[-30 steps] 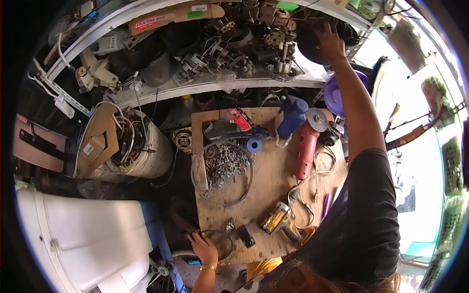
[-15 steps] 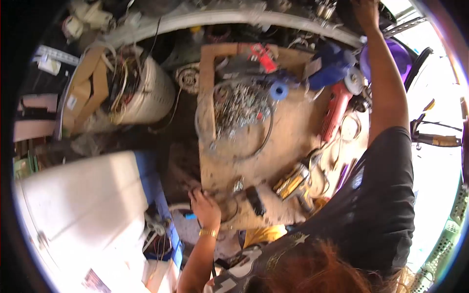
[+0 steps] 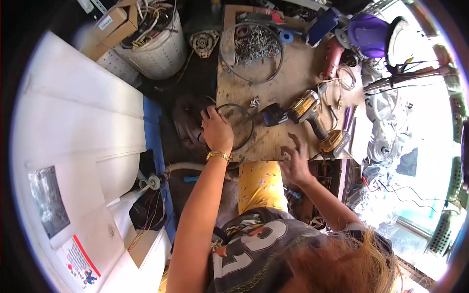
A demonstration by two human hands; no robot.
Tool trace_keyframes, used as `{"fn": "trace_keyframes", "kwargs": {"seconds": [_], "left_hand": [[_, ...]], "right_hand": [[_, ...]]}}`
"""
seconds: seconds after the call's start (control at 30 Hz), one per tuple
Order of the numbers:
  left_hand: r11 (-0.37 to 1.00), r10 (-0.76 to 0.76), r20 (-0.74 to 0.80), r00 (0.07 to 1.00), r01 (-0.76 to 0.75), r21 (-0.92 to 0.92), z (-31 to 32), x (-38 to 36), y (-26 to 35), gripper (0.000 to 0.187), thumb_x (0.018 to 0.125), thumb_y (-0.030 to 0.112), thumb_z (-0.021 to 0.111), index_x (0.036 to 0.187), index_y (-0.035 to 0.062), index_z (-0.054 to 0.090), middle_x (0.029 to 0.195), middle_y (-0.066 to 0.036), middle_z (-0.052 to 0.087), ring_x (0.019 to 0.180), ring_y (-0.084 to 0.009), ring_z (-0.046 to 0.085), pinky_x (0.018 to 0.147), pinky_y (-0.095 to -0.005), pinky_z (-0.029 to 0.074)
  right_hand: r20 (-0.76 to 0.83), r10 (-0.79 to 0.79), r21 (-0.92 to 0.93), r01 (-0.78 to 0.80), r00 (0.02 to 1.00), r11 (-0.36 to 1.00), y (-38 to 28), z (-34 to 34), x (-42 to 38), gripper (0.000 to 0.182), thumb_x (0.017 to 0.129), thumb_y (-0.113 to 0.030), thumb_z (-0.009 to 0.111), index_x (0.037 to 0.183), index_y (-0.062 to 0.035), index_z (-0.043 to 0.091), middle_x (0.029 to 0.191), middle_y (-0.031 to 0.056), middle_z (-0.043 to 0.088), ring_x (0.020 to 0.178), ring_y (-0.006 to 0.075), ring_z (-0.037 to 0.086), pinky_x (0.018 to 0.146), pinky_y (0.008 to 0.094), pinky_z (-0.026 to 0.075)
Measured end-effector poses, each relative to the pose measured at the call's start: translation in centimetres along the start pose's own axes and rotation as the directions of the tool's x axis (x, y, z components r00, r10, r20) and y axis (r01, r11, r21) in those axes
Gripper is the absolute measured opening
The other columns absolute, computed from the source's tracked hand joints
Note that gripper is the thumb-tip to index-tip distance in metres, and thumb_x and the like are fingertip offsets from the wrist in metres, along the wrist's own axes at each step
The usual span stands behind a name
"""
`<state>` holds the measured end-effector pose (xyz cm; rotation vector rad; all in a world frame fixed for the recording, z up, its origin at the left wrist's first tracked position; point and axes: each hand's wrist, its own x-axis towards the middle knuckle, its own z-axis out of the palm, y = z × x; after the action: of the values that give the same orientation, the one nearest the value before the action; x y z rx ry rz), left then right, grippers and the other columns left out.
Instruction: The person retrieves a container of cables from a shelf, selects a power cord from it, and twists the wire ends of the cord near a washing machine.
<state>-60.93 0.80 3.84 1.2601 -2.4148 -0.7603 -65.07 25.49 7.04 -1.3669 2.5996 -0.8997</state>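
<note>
My left hand [image 3: 216,129], with a gold watch or bracelet at the wrist, lies at the left edge of the wooden board, fingers stretched out and slightly bent. It overlaps a thin black ring [image 3: 252,128] that lies on the board. My right hand [image 3: 297,158] hovers by the board's front edge, fingers spread, holding nothing. Beyond it lies a yellow and black cordless drill [image 3: 312,112], its battery toward me. A dark block [image 3: 274,115] sits by the drill's front end, and a small shiny metal piece [image 3: 254,102] is left of that.
A pile of screws [image 3: 256,45] lies at the back of the board [image 3: 298,73], partly within a larger grey hoop [image 3: 244,78]. A red angle grinder [image 3: 333,58] and a purple bowl [image 3: 369,35] stand back right. A white appliance [image 3: 88,127] flanks the left; a bucket [image 3: 163,53] holds wires.
My right hand has come back from the far upper right to the board's front edge. My left hand stays at the left edge. The view has shifted, and the dark block now sits against the drill.
</note>
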Motion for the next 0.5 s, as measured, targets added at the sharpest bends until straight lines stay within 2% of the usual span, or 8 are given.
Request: {"fn": "trace_keyframes", "kwargs": {"seconds": [0.03,0.1,0.13,0.2,0.3,0.4,0.5], "left_hand": [[1.000,-0.007,0.006,1.000,0.007,0.012,-0.3,0.3,0.3,0.025,0.095,0.022,0.040,0.112,0.0026,0.044,0.125,-0.033,0.043,0.109,-0.0468,0.049,0.084,-0.0528,0.045],[0.998,-0.022,-0.006,1.000,0.022,0.059,-0.1,0.7,0.8,0.025,0.094,0.020,0.041,0.113,0.0038,0.043,0.127,-0.030,0.044,0.109,-0.0433,0.051,0.085,-0.0497,0.046],[0.995,-0.038,0.007,0.999,0.037,0.095,0.0,0.3,0.3,0.025,0.093,0.019,0.042,0.114,0.0043,0.043,0.127,-0.028,0.044,0.109,-0.0416,0.052,0.086,-0.0482,0.046],[0.999,-0.036,0.032,0.999,0.035,0.027,-0.3,0.6,-0.1,0.026,0.094,0.020,0.042,0.115,0.0044,0.043,0.128,-0.028,0.043,0.109,-0.0419,0.051,0.086,-0.0487,0.046],[1.000,-0.025,0.024,0.999,0.025,-0.007,0.4,0.4,-0.4,0.026,0.094,0.021,0.041,0.114,0.0042,0.044,0.129,-0.027,0.042,0.109,-0.0424,0.051,0.086,-0.0492,0.046],[0.999,-0.030,0.037,0.999,0.031,-0.025,-0.1,0.7,-0.1,0.025,0.094,0.021,0.040,0.112,0.0040,0.044,0.126,-0.026,0.044,0.108,-0.0421,0.051,0.085,-0.0487,0.046],[0.999,-0.021,0.036,0.999,0.023,-0.048,-0.1,0.5,-0.3,0.024,0.094,0.021,0.039,0.112,0.0045,0.045,0.125,-0.026,0.045,0.107,-0.0415,0.052,0.084,-0.0484,0.046]], "right_hand": [[-0.004,0.049,0.027,-0.049,0.999,0.998,0.3,1.4,0.0,0.049,0.076,-0.026,0.065,0.120,-0.0084,0.051,0.137,0.0252,0.031,0.125,0.0456,0.028,0.102,0.0558,0.022],[0.078,-0.053,-0.261,0.072,0.996,0.963,0.2,2.7,0.7,0.053,0.077,-0.031,0.063,0.124,-0.0096,0.048,0.140,0.0220,0.030,0.129,0.0435,0.026,0.105,0.0567,0.019],[0.087,-0.013,-0.300,0.039,0.996,0.953,0.5,3.3,0.5,0.055,0.078,-0.034,0.061,0.126,-0.0113,0.047,0.141,0.0203,0.030,0.130,0.0423,0.025,0.106,0.0567,0.018],[0.113,0.051,-0.371,-0.006,0.992,0.928,0.2,3.6,0.7,0.058,0.080,-0.037,0.058,0.131,-0.0167,0.044,0.141,0.0175,0.032,0.131,0.0403,0.024,0.106,0.0564,0.017],[0.136,0.072,-0.433,-0.006,0.988,0.902,0.2,3.9,0.8,0.064,0.080,-0.051,0.054,0.135,-0.0207,0.040,0.140,0.0191,0.033,0.132,0.0408,0.022,0.106,0.0565,0.016],[0.156,0.056,-0.408,0.013,0.986,0.913,-0.5,3.2,1.1,0.073,0.077,-0.059,0.054,0.138,-0.0223,0.037,0.140,0.0195,0.032,0.133,0.0411,0.021,0.107,0.0567,0.014],[0.185,0.081,-0.430,0.007,0.979,0.903,-0.8,3.1,1.2,0.080,0.074,-0.064,0.055,0.139,-0.0238,0.034,0.141,0.0197,0.031,0.133,0.0411,0.020,0.106,0.0572,0.014]]}}
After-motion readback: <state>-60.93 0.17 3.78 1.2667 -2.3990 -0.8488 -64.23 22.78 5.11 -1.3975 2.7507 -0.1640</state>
